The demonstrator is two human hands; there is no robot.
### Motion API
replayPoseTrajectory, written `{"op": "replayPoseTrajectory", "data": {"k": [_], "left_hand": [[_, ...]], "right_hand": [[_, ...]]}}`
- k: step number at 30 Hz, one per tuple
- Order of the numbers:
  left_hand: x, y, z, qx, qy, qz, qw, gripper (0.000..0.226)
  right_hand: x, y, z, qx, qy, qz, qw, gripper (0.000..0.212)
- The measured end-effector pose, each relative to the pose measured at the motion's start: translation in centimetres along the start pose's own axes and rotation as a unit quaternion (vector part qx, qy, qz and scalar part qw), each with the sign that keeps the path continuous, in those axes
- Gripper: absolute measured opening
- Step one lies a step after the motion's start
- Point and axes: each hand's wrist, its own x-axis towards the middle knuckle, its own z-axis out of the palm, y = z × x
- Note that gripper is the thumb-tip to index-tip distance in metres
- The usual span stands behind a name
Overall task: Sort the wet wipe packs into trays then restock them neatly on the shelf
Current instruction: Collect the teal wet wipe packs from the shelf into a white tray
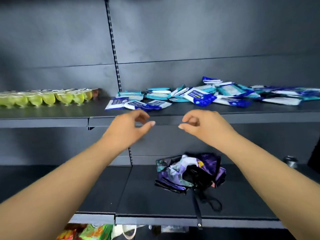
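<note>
Head view. Two bare forearms, uncovered by any sleeve as far as the frame's lower edge. The left hand (129, 124) and right hand (201, 124) wear no gloves; no rings or wristbands are visible. Short, pale fingernails.

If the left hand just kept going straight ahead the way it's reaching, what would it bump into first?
Probably the dark blue wipe packs lying at the front of the upper shelf. The left hand hovers empty just before the shelf's edge, right below them. Depth is hard to judge, so it might touch that edge first.
</note>
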Motion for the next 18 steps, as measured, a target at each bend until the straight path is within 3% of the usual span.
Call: {"op": "replayPoseTrajectory", "data": {"k": [9, 18], "left_hand": [[6.3, -7.2, -2.7, 0.037, 0.001, -0.009, 0.999, 0.02], [16.8, -18.1, -2.8, 0.044, -0.03, 0.019, 0.998, 0.022]], "right_hand": [[8.6, -2.2, 1.6, -0.009, 0.015, 0.018, 1.0, 0.01], [23.2, -5.6, 8.6, -0.015, 0.005, 0.037, 0.999, 0.017]]}}
